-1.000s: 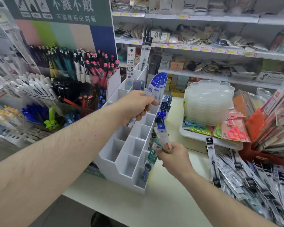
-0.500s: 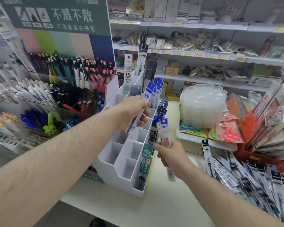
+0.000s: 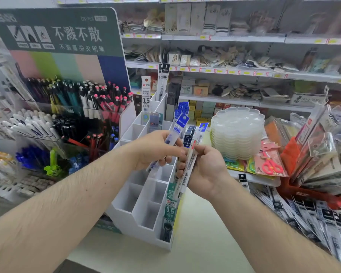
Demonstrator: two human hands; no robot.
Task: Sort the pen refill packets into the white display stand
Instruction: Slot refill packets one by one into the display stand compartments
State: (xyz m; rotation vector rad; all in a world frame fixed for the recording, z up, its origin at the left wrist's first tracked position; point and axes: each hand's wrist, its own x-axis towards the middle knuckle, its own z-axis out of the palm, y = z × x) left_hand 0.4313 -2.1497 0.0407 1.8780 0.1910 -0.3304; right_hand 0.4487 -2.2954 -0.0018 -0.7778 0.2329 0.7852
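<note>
A tall green signboard with white Chinese lettering [image 3: 55, 30] stands at ten o'clock above racks of upright pens with pink, black and white caps [image 3: 83, 99]. At two o'clock a stack of translucent scalloped plastic dishes [image 3: 237, 133] sits on the pale tabletop [image 3: 205, 243], with packaged pink-handled scissors [image 3: 271, 166] just beside it.

a blue-topped refill packet [image 3: 176, 131] is tilting above the tiered white display stand [image 3: 146, 201], a red-marked packet [image 3: 187, 166] is slanting just beside it, and a green-labelled packet [image 3: 169, 209] is standing in the stand's front right slot.
</note>
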